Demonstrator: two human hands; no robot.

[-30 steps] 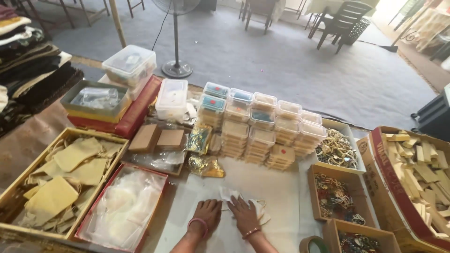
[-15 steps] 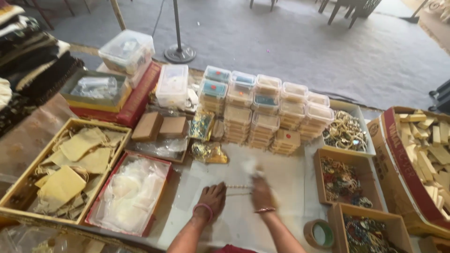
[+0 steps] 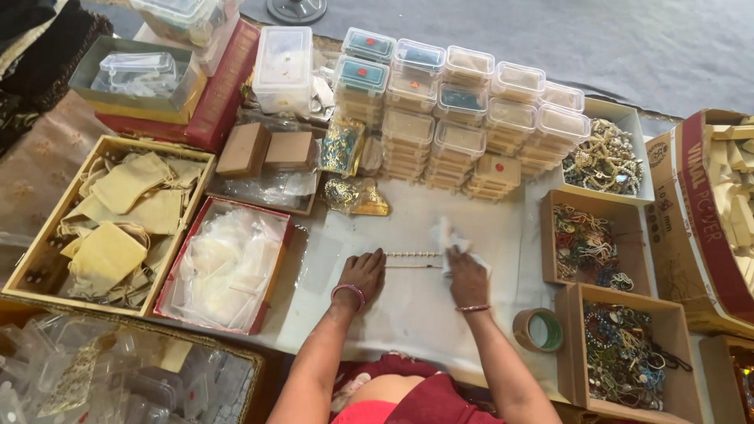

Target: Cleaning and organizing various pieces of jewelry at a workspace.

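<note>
White table sheet point(image 3: 408, 314), flat open left hand point(image 3: 363, 272) and right hand point(image 3: 468, 271) on bead strand point(image 3: 412, 254).

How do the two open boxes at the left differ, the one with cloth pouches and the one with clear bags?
The pouch box has tan walls and holds yellowish cloth pouches; the bag box has red walls and holds clear plastic bags. The pouch box is wider and lies farther from the left hand. Both are open, shallow and rectangular.

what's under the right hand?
The right hand presses a crumpled white tissue onto the white sheet, at one end of a pearl strand. The strand's end under it is covered.
</note>
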